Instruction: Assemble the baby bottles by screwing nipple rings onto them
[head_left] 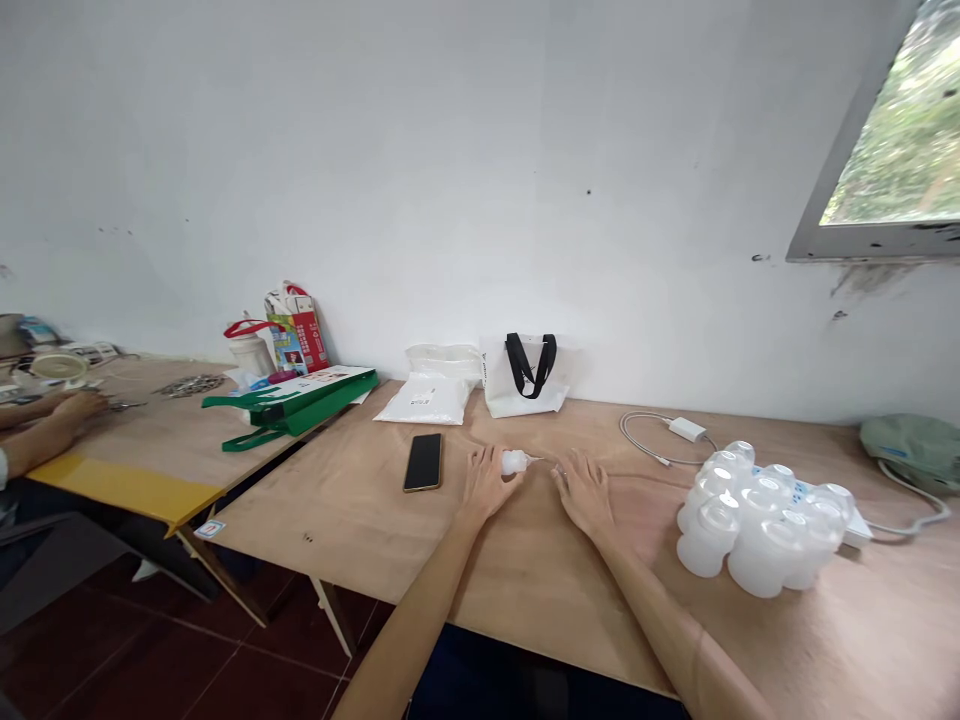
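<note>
Camera worn on the person's head, looking forward and down across a plywood table [337, 520] toward a white wall [450, 170]. Left hand [487, 482] and right hand [583, 492] close by, just below frame centre, arms entering from 6 o'clock. Window [885, 130] at 2 o'clock; second table [165, 430] farther off at 9 o'clock.

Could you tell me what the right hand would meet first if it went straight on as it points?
The right hand would probably meet the white bag with black handles, missing the small bottle in the left hand; depth is unclear.
</note>
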